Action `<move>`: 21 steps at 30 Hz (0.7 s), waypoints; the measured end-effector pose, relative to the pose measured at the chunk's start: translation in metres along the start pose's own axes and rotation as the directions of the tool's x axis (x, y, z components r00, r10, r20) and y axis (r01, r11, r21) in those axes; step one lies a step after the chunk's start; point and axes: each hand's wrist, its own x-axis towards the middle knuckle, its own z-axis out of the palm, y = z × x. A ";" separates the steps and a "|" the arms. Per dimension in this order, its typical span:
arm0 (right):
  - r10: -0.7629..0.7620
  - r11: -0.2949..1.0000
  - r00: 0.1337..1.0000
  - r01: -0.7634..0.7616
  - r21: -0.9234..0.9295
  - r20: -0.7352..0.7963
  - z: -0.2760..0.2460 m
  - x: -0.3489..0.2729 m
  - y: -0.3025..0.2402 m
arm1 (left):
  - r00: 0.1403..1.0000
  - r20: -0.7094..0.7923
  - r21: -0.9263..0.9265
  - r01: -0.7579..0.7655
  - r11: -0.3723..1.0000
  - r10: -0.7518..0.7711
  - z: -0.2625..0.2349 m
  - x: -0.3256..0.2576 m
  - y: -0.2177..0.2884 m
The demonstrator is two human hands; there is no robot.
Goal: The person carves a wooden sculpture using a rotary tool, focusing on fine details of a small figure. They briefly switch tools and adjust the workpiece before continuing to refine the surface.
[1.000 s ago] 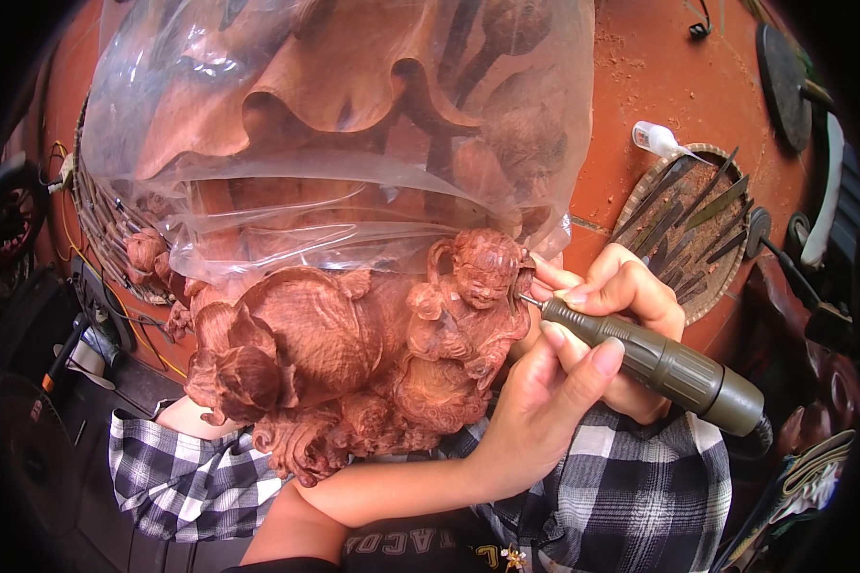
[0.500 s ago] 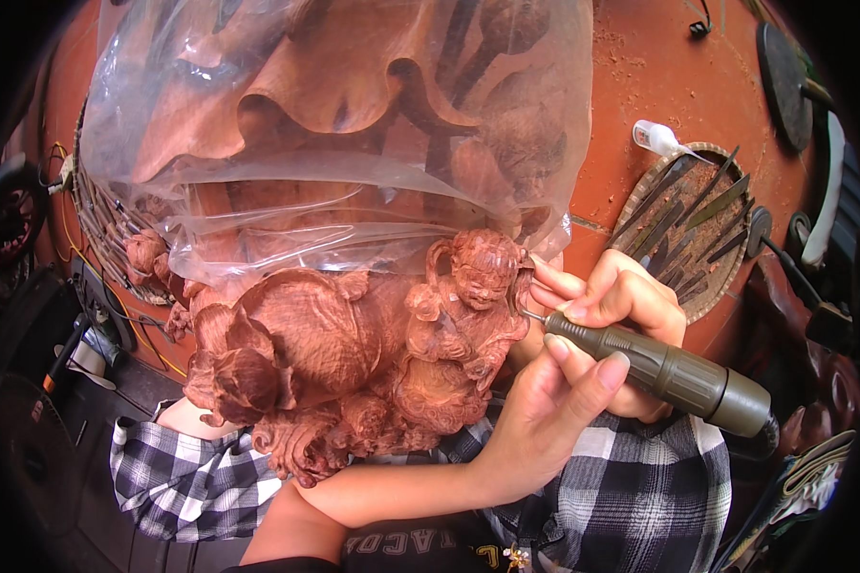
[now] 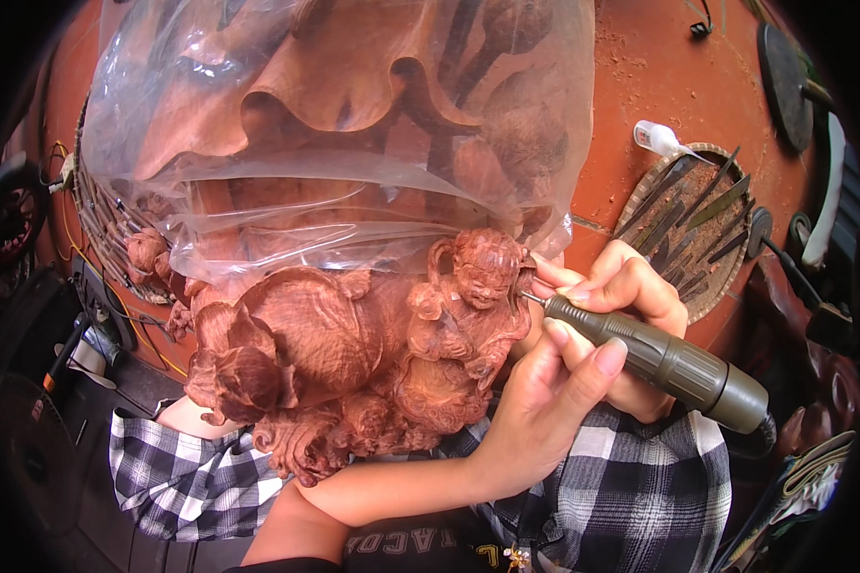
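Observation:
A reddish-brown wood carving [image 3: 334,334] fills the middle, with rounded forms, curled details and a small smiling figure [image 3: 483,277] on its right side. My right hand [image 3: 635,296] is closed around an olive-green rotary carving handpiece [image 3: 669,358], its fingertips resting by the figure's head. The thin metal bit points left at the edge beside that head; exact contact is too small to tell. My left hand [image 3: 545,396] reaches in from below, its fingers pinched against the front of the handpiece and its thumb near the grip. Part of the right hand is hidden behind the handpiece.
Clear plastic sheeting [image 3: 344,201] covers the carving's upper part. At right, a round woven tray [image 3: 631,196] holds several flat dark tools and wood dust, beside a white bottle [image 3: 655,137]. Black-and-white plaid cloth [image 3: 631,487] lies below. A yellow cord [image 3: 129,315] runs at left.
The front of the handpiece and its bit have shifted slightly upward beside the figure's head. My left fingers have moved up a little with it. The carving stays put.

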 end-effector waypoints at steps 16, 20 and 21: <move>-0.066 0.996 0.988 0.073 -0.046 0.138 -0.007 0.003 0.000 | 1.000 -0.016 -0.034 -0.005 0.999 0.004 0.002 -0.004 -0.003; -0.056 0.998 0.997 0.058 -0.028 0.048 -0.003 0.005 -0.001 | 1.000 0.018 -0.006 0.003 1.000 -0.003 -0.005 -0.002 -0.003; -0.063 0.997 0.997 0.064 -0.034 0.045 -0.003 0.006 -0.001 | 1.000 0.019 -0.005 0.007 1.000 -0.007 -0.006 -0.001 -0.003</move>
